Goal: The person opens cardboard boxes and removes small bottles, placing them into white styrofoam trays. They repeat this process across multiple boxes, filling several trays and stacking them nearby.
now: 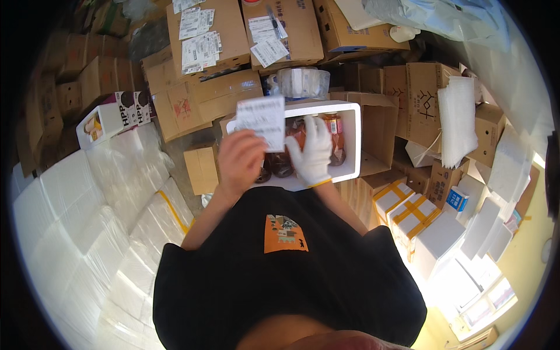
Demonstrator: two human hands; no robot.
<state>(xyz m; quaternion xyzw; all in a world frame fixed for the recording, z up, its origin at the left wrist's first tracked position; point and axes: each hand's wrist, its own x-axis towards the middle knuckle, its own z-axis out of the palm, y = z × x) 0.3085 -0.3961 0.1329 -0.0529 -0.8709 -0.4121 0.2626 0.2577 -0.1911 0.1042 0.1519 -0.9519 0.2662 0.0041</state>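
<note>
My left hand (242,162) is bare and grips a white paper slip (269,120) that bears print, blurred here. My right hand (311,151), in a white knit glove with a yellow cuff edge, is over the white foam box (356,140) with its thumb spread from its fingers. I see nothing held in it. Inside the box lie bottles of reddish-brown liquid, one labelled bottle (336,140) at the right and a dark bottle (280,165) near the front. The slip and both hands hide part of the box's contents.
Beyond the box are a roll of clear tape or film (303,83) and cartons topped with printed label sheets (199,50) and a knife (274,22). An open carton (375,131) stands to the right. White foam sheets (457,122) hang farther right. Plastic-wrapped white stacks (87,218) line the left.
</note>
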